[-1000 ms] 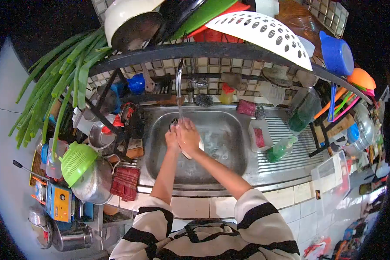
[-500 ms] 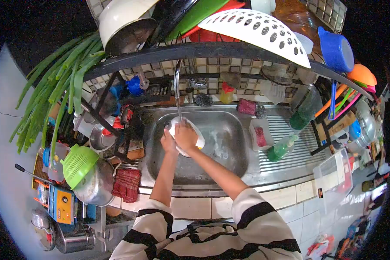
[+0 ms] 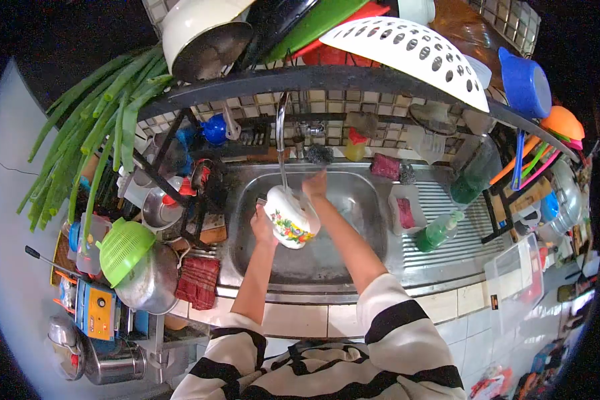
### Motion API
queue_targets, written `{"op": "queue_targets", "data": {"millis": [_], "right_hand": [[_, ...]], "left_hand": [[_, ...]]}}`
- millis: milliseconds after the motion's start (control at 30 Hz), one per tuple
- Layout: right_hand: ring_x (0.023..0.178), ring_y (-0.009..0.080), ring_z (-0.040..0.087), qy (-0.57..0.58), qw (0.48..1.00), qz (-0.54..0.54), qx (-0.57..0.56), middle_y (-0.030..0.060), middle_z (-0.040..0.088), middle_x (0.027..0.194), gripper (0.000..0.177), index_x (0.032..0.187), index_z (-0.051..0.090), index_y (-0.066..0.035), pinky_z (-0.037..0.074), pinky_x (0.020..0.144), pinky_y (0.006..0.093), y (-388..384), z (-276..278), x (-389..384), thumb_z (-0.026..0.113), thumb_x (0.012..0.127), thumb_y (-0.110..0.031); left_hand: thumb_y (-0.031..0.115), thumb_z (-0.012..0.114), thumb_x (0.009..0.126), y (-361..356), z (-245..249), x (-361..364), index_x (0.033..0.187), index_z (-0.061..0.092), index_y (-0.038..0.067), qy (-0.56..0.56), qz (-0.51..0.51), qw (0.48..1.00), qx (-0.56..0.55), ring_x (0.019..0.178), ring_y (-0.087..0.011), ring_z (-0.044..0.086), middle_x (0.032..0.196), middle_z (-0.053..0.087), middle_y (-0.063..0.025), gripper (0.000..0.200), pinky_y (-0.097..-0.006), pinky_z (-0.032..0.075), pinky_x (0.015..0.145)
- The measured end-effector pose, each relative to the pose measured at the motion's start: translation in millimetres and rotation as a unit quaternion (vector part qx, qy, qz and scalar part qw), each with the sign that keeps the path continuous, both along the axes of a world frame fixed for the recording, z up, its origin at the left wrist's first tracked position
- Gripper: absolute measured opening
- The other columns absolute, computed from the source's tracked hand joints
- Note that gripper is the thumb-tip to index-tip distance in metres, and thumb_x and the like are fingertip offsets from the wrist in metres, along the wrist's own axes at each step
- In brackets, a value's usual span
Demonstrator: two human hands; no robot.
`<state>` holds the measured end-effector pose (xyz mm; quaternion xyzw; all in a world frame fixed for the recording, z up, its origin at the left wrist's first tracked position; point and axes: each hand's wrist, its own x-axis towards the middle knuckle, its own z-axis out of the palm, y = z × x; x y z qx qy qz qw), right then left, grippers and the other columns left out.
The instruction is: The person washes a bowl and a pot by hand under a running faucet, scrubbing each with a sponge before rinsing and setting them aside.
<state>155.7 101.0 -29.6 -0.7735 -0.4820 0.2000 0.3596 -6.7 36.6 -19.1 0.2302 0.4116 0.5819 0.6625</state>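
Note:
Under the stream from the faucet (image 3: 281, 137), a white bowl with a colourful floral pattern (image 3: 292, 225) is tilted above the sink basin (image 3: 313, 263). My left hand (image 3: 263, 223) grips the bowl at its left side. My right hand (image 3: 315, 184) is at the bowl's upper right, near its rim; its fingers are blurred and partly hidden, so whether it touches the bowl is unclear.
Right of the basin are a white tub with a pink sponge (image 3: 405, 212) and a green soap bottle (image 3: 440, 231). A black rack bar (image 3: 313, 78) crosses above. At left are a red cloth (image 3: 197, 283) and a green colander (image 3: 125, 250).
The bowl has turned, so its floral side now shows. My right hand has moved off the bowl's middle, up and to the right. The whole view has shifted slightly.

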Motion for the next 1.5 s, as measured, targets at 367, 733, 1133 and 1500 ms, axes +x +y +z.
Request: {"op": "queue_targets", "data": {"millis": [367, 733, 1133, 1500], "right_hand": [[0.132, 0.0264, 0.005, -0.172, 0.984, -0.016, 0.042, 0.014, 0.006, 0.142, 0.073, 0.135, 0.005, 0.001, 0.019, 0.103, 0.0434, 30.1, 86.5, 46.6, 0.049, 0.079, -0.018], [0.131, 0.0293, 0.012, -0.199, 0.98, 0.002, -0.009, 0.0199, 0.018, 0.138, 0.064, 0.131, 0.018, 0.005, 0.022, 0.101, 0.0479, 54.4, 88.0, 59.4, 0.041, 0.083, -0.031], [0.093, 0.0296, 0.056, -0.04, 0.972, 0.231, 0.005, 0.0147, 0.06, 0.101, 0.044, 0.105, 0.057, -0.004, 0.041, 0.084, 0.037, -4.3, 49.9, -30.3, 0.036, 0.088, -0.037], [0.089, 0.0173, 0.059, 0.261, 0.948, 0.136, -0.124, 0.0113, 0.061, 0.1, 0.048, 0.098, 0.061, -0.005, 0.046, 0.079, 0.0321, -41.2, 33.4, 27.9, 0.039, 0.087, -0.046]], "left_hand": [[0.025, 0.038, 0.091, -13.3, 9.7, 16.4, 0.1, 0.052, -0.002, 0.028, -0.022, 0.999, 0.001, 0.076, -0.0186, 0.057, 0.088, 0.058, -0.0084, 0.032, -0.0327, 0.047, 0.07], [0.027, 0.039, 0.091, -8.2, 5.5, 26.7, 0.094, 0.054, -0.004, 0.047, -0.035, 0.998, 0.018, 0.072, -0.0149, 0.056, 0.08, 0.058, -0.0064, 0.034, -0.0297, 0.045, 0.065], [0.028, 0.04, 0.091, -0.2, 9.8, 17.3, 0.096, 0.056, -0.002, 0.217, -0.042, 0.971, 0.085, 0.07, -0.0121, 0.054, 0.082, 0.058, -0.0043, 0.035, -0.0263, 0.044, 0.063], [0.035, 0.036, 0.091, -3.1, 8.1, -6.5, 0.112, 0.048, -0.002, -0.095, -0.083, 0.991, 0.04, 0.094, -0.0227, 0.056, 0.107, 0.056, -0.0108, 0.044, -0.036, 0.046, 0.081]]}}
